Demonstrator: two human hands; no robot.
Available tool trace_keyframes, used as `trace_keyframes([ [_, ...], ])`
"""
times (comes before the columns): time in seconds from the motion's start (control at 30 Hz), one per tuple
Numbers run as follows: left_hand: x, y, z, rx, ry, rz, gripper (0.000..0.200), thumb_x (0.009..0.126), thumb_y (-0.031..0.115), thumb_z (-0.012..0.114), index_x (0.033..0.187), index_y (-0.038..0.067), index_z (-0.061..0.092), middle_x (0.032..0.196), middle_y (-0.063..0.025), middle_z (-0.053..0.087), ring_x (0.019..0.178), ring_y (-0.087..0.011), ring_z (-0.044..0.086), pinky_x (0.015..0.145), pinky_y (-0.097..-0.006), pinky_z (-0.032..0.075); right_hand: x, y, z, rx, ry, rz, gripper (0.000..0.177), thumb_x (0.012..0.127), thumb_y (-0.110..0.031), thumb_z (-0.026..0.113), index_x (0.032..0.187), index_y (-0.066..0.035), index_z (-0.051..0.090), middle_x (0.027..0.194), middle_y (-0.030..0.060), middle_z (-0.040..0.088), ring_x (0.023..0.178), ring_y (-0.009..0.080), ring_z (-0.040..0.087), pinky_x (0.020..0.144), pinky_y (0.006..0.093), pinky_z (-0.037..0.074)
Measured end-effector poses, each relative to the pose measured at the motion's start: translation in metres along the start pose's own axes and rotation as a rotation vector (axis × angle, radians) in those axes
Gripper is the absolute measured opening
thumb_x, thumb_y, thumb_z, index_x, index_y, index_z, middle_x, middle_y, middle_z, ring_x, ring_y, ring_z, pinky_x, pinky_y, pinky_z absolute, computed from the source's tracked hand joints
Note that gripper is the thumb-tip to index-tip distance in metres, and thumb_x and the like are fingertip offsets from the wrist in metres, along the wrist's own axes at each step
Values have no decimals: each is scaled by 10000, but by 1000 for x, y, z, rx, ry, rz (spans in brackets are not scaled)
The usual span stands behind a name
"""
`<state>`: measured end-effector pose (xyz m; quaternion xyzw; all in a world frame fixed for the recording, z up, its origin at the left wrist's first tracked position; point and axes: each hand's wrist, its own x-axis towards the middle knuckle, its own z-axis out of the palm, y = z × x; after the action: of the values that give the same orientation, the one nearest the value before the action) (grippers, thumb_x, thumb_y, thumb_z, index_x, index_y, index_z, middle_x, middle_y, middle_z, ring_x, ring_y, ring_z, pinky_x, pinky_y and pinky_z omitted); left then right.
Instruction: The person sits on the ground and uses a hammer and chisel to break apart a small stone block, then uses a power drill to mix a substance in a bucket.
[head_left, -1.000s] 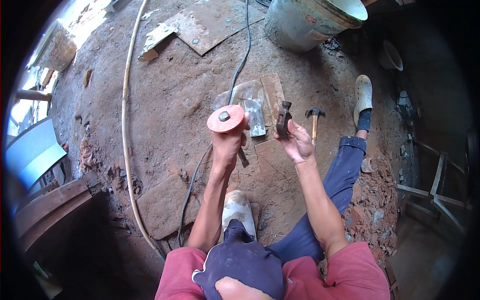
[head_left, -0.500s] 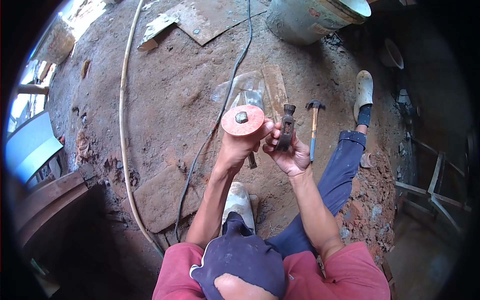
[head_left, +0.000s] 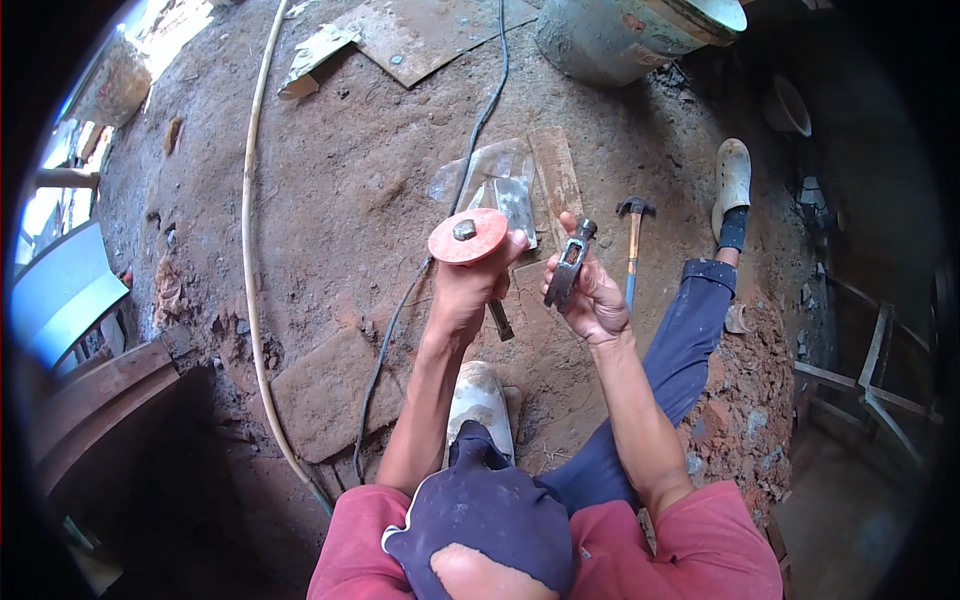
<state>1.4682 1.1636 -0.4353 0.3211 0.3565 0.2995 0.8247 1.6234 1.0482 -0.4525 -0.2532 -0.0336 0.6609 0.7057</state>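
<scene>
My left hand point(head_left: 468, 290) is closed around a chisel whose round pink guard point(head_left: 480, 240) faces up, with the metal striking end in its middle. The chisel's dark tip point(head_left: 499, 322) sticks out below the hand. In my right hand point(head_left: 597, 300) is a dark hammer head point(head_left: 569, 266), held tilted between thumb and fingers; its eye shows and no handle is seen in it. The two hands are apart. Just right of my right hand, a claw hammer point(head_left: 633, 245) with a wood and blue handle lies on the ground.
A wooden strip point(head_left: 555, 180) and a metal blade point(head_left: 516, 207) lie ahead. A dark cable point(head_left: 400, 300) and a pale hose point(head_left: 248, 210) cross the dirt on the left. A large bucket point(head_left: 590, 45) stands at the top; rubble point(head_left: 740, 425) lies right of my leg.
My right hand has moved slightly right, away from my left hand, and the hammer head has tilted. My left hand with the chisel has shifted a little left.
</scene>
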Motion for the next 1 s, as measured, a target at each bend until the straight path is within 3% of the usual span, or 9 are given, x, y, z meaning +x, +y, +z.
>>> trace_keyframes([
  [0.1, 6, 0, -9, -139, 132, 48, 225, 858, 203, 744, 976, 56, 622, 777, -38, 648, 477, -47, 457, 421, -202, 362, 6, -8, -14, -110, 129, -112, 639, 783, -23, 757, 1345, -95, 462, 1065, 102, 645, 1049, 218, 629, 962, 355, 500],
  [0.17, 11, 3, -17, -218, 234, 44, 218, 881, 225, 720, 965, 53, 615, 774, -55, 647, 470, -43, 447, 415, -194, 354, 12, -19, -34, -144, 158, -150, 584, 853, -24, 687, 1369, -90, 422, 1080, 125, 633, 1032, 252, 629, 969, 412, 491],
  [0.4, 14, 11, -39, -318, 295, 102, 191, 894, 224, 706, 837, 90, 583, 758, -55, 630, 464, -44, 420, 415, -188, 351, 63, -39, -75, -897, 315, -338, 415, 799, 35, 718, 1171, -42, 552, 1030, 92, 656, 894, 170, 661, 778, 283, 568],
  [0.47, 14, 10, -42, -273, 260, 76, 178, 924, 213, 661, 984, 90, 547, 789, -58, 606, 482, -87, 464, 499, -226, 415, 79, -43, -80, -1185, 351, -266, 335, 756, -3, 779, 1052, -19, 624, 975, 63, 672, 845, 108, 640, 714, 213, 536],
  [0.57, 15, 7, -41, -289, 280, 58, 182, 922, 226, 665, 979, 106, 541, 787, -53, 607, 469, -87, 456, 513, -235, 422, 95, -45, -81, -1282, 255, -256, 299, 761, -8, 772, 1031, -19, 643, 953, 39, 676, 841, 87, 624, 701, 206, 517],
  [0.63, 17, 2, -40, -351, 293, 69, 217, 907, 245, 690, 1013, 96, 574, 775, -47, 606, 531, -60, 474, 427, -193, 371, 95, -48, -73, -1439, 210, -269, 347, 748, -11, 747, 1082, -39, 657, 973, 43, 694, 869, 137, 636, 786, 269, 512],
  [0.7, 22, 1, -41, -428, 330, 95, 207, 915, 271, 678, 985, 108, 571, 753, -38, 589, 554, -62, 496, 437, -195, 384, 100, -52, -82, -2067, 45, -326, 453, 711, -13, 719, 1154, -82, 658, 1011, 73, 703, 925, 215, 641, 907, 329, 464],
  [0.73, 24, 2, -43, -436, 326, 98, 218, 920, 305, 668, 931, 121, 553, 727, -30, 572, 548, -72, 507, 446, -202, 396, 101, -52, -86, -2001, 94, -287, 531, 691, -9, 693, 1209, -118, 644, 1032, 107, 698, 978, 271, 621, 969, 356, 418],
  [1.0, 37, 10, -39, -561, 376, 123, 363, 927, 383, 647, 730, 125, 484, 639, 3, 481, 519, -100, 461, 563, -286, 430, 99, -55, -79, -1949, -63, -305, 610, 706, 25, 684, 1289, -123, 586, 1041, 124, 698, 979, 288, 655, 917, 367, 479],
])
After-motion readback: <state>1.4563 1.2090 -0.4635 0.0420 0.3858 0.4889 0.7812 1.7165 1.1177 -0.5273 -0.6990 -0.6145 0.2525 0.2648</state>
